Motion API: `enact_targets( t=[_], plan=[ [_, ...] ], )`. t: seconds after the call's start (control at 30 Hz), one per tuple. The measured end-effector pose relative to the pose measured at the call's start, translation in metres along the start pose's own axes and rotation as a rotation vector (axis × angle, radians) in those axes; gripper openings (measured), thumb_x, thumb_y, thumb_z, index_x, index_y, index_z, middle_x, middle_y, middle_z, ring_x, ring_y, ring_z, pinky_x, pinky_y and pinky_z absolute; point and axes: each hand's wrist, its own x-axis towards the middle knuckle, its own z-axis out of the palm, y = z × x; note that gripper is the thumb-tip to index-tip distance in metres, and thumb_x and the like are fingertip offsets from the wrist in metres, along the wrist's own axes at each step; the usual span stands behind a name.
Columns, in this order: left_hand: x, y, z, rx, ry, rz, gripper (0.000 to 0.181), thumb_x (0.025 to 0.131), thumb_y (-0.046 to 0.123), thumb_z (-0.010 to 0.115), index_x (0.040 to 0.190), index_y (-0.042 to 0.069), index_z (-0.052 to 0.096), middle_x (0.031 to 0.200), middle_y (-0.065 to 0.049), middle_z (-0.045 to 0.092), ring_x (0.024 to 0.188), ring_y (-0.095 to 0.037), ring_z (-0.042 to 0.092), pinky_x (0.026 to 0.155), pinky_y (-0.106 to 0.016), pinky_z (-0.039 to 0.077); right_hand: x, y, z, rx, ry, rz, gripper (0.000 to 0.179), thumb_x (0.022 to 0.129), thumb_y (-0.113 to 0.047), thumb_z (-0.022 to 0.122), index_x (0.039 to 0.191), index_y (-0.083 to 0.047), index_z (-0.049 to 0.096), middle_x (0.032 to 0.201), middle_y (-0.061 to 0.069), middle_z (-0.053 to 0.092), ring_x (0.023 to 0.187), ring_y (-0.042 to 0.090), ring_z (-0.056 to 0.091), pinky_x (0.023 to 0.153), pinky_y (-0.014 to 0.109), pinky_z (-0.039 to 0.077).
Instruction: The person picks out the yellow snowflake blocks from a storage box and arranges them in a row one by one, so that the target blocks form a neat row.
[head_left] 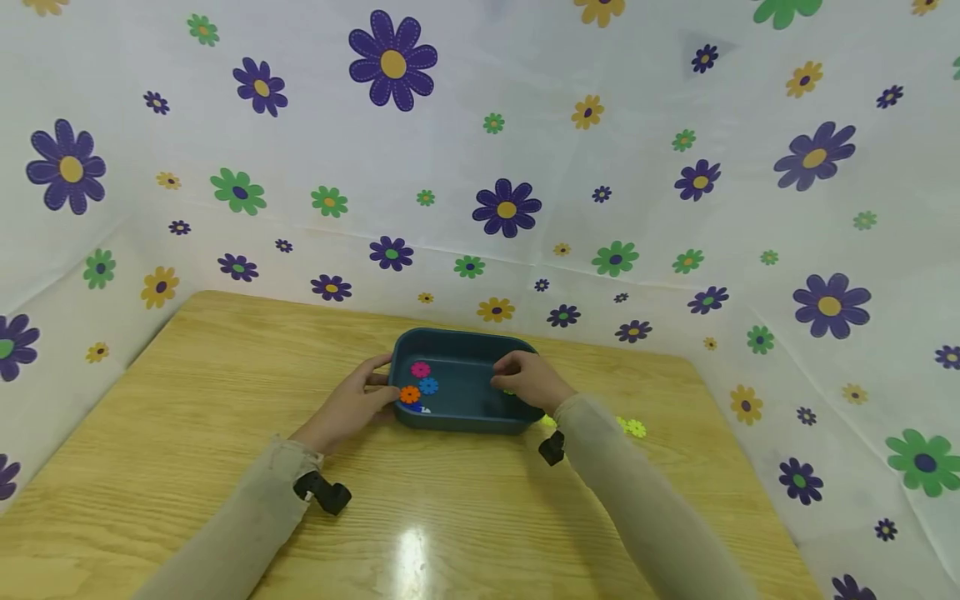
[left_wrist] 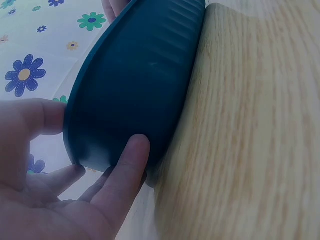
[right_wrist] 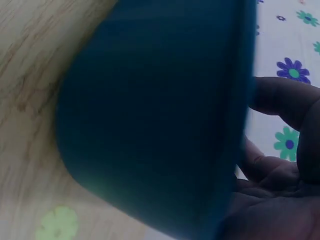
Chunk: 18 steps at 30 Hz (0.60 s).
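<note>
A dark blue-green plastic bin (head_left: 465,423) stands on the wooden table. My left hand (head_left: 352,407) grips its left end, the thumb at the rim and the fingers against the outer wall (left_wrist: 120,100). Inside, near that end, lie a pink flower piece (head_left: 420,369), a blue one (head_left: 429,386) and an orange one (head_left: 409,395). My right hand (head_left: 534,382) reaches over the right end into the bin, thumb and finger apart. Just below it, a yellow-green flower piece (head_left: 509,392) shows partly; the right wrist view hides the fingertips behind the bin wall.
Outside the bin on the right, yellow flower pieces (head_left: 636,428) lie on the table (head_left: 450,508), some partly covered by the right sleeve. One more yellow piece (right_wrist: 57,224) appears beside the bin. A white flower-printed cloth (head_left: 442,158) surrounds the table's back and sides.
</note>
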Motion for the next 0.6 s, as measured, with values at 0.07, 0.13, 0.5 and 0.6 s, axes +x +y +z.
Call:
enact_targets(
  t=[0.07,0.13,0.5,0.6],
  plan=[
    [0.001,-0.001,-0.001,-0.005,-0.003,0.003,0.067,0.105,0.012,0.057,0.164,0.012,0.025,0.148,-0.031,0.044,0.118,-0.037,0.062,0.095,-0.046,0.060,0.004,0.000,0.006,-0.017,0.011,0.012,0.031,0.099,-0.018,0.069,0.125,-0.002,0.065,0.121,0.013,0.066,0.104,0.026,0.063,0.095,0.043,0.056],
    [0.001,-0.002,-0.001,-0.008,-0.004,0.006,0.067,0.105,0.012,0.057,0.164,0.012,0.025,0.147,-0.031,0.044,0.118,-0.037,0.062,0.094,-0.046,0.060,0.007,0.000,0.010,-0.030,0.028,0.023,0.030,0.099,-0.018,0.069,0.125,-0.003,0.066,0.126,0.014,0.065,0.108,0.028,0.063,0.097,0.044,0.055],
    [0.002,-0.004,-0.001,0.000,-0.006,0.009,0.067,0.105,0.014,0.058,0.164,0.013,0.025,0.149,-0.030,0.045,0.121,-0.037,0.061,0.095,-0.048,0.060,0.014,0.005,0.018,-0.066,0.017,0.018,0.027,0.097,-0.012,0.071,0.123,-0.004,0.066,0.120,0.012,0.066,0.095,0.024,0.063,0.086,0.041,0.054],
    [0.001,-0.004,-0.001,-0.002,-0.005,0.008,0.067,0.105,0.014,0.057,0.164,0.013,0.025,0.149,-0.029,0.045,0.120,-0.037,0.061,0.096,-0.048,0.060,0.016,0.006,0.022,-0.150,-0.020,0.000,0.028,0.095,-0.011,0.072,0.122,-0.004,0.066,0.116,0.012,0.067,0.100,0.024,0.064,0.091,0.043,0.055]
  ],
)
